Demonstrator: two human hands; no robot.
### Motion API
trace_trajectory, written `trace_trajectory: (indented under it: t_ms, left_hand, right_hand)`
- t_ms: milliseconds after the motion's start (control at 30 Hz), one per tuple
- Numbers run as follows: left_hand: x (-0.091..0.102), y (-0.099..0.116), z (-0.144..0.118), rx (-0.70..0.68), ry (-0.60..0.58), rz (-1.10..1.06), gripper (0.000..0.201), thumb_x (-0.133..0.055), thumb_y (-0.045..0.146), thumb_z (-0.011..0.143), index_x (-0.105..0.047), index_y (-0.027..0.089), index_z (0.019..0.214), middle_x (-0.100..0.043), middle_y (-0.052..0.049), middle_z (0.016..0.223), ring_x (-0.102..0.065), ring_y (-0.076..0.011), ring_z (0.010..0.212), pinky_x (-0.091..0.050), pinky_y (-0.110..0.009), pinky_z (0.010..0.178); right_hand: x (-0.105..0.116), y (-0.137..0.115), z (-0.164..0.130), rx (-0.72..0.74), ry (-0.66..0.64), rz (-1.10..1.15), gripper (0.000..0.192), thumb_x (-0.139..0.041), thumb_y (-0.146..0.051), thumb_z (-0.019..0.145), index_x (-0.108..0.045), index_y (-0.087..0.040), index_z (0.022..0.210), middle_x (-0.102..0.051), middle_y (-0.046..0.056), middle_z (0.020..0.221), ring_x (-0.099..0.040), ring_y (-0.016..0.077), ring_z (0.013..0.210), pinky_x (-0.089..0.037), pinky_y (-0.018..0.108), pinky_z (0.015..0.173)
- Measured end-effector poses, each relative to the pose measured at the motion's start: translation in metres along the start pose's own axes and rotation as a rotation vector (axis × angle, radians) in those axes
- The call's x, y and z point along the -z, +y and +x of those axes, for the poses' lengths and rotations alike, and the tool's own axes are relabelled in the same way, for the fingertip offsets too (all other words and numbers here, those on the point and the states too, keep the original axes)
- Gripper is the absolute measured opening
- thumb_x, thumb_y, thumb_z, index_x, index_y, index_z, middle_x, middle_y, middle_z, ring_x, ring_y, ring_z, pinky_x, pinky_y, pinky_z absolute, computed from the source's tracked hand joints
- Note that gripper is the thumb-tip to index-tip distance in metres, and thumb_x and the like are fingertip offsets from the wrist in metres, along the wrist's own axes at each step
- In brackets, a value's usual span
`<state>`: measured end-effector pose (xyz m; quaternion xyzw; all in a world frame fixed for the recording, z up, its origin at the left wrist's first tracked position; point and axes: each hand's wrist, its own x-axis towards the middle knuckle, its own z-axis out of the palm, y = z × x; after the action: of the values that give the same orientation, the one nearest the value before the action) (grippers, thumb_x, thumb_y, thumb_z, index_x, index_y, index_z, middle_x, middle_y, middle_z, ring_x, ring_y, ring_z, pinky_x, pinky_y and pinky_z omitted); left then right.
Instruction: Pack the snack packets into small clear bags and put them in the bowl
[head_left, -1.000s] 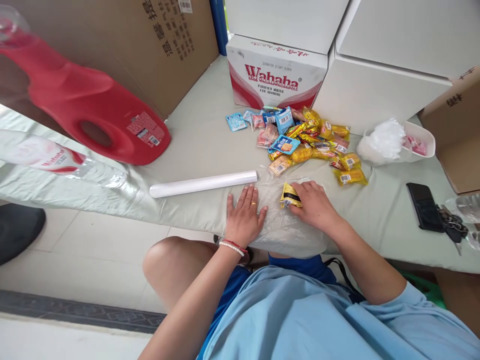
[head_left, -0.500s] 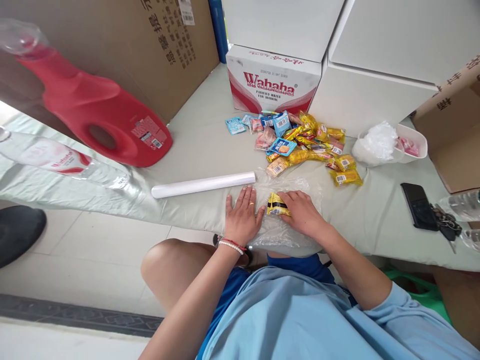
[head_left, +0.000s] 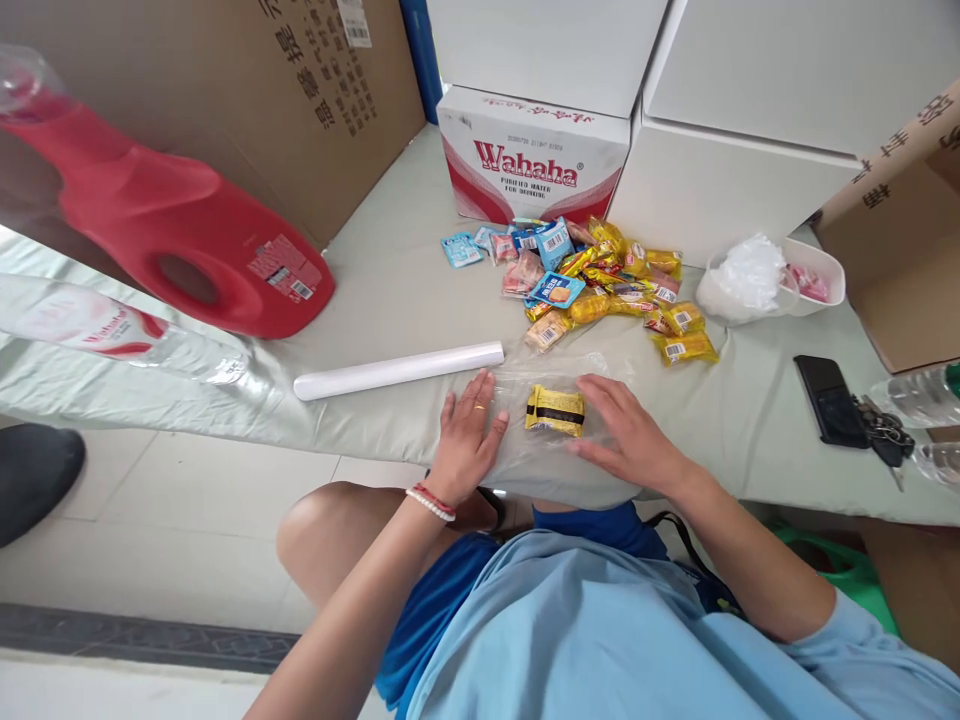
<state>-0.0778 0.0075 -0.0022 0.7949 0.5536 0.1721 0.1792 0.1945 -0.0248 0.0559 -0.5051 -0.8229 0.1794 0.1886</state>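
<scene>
While the small yellow snack packet with a black band [head_left: 555, 410] lies on the clear plastic sheet [head_left: 559, 455] at the table [head_left: 390, 290] edge, both hands rest flat and open beside it: left hand [head_left: 466, 435] left, right hand [head_left: 626, 435] right, neither gripping. A white roll [head_left: 397, 370] lies nearby.

The yellow packet [head_left: 555, 410] is glossy foil-like plastic and lies on a thin, clear, crinkled plastic sheet [head_left: 570, 455]. The desk [head_left: 390, 290] wears a smooth, matt pale-green cloth. The roll [head_left: 397, 370] looks matt white; the jug [head_left: 180, 235] is shiny red plastic.
</scene>
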Motion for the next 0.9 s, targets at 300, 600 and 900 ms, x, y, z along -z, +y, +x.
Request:
trace_trajectory:
  t_ms: [300,600,900]
  left_hand:
    - [0.046,-0.032,-0.023,-0.276,-0.289,-0.003,0.092,-0.045,0.072,0.098,-0.014,0.023,0.169,-0.029,-0.018,0.171,-0.027,-0.0336,0.159,-0.007,-0.063,0.129]
    - [0.05,-0.033,-0.038,-0.332,-0.332,0.056,0.049,-0.058,0.044,0.099,-0.06,0.031,0.146,-0.038,-0.01,0.169,-0.034,-0.0334,0.157,-0.017,-0.066,0.128]
    - [0.042,-0.02,-0.031,-0.312,-0.066,-0.029,0.036,-0.049,0.022,0.096,-0.072,0.022,0.124,-0.054,-0.011,0.156,-0.033,-0.0284,0.157,-0.029,-0.057,0.128]
  right_hand:
    - [-0.034,0.001,-0.063,0.07,0.047,-0.028,0.034,-0.055,-0.028,0.102,-0.065,-0.024,0.135,-0.072,0.012,0.103,-0.064,0.0282,0.1,-0.055,0.049,0.089]
    - [0.015,0.025,-0.065,-0.016,0.079,0.277,0.02,-0.058,-0.029,0.101,-0.064,-0.029,0.12,-0.07,0.005,0.089,-0.067,0.0234,0.086,-0.058,0.039,0.076]
    - [0.049,0.043,-0.039,-0.077,-0.072,0.233,0.032,-0.057,-0.037,0.101,-0.064,-0.026,0.13,-0.069,0.005,0.091,-0.069,0.0222,0.091,-0.057,0.039,0.086]
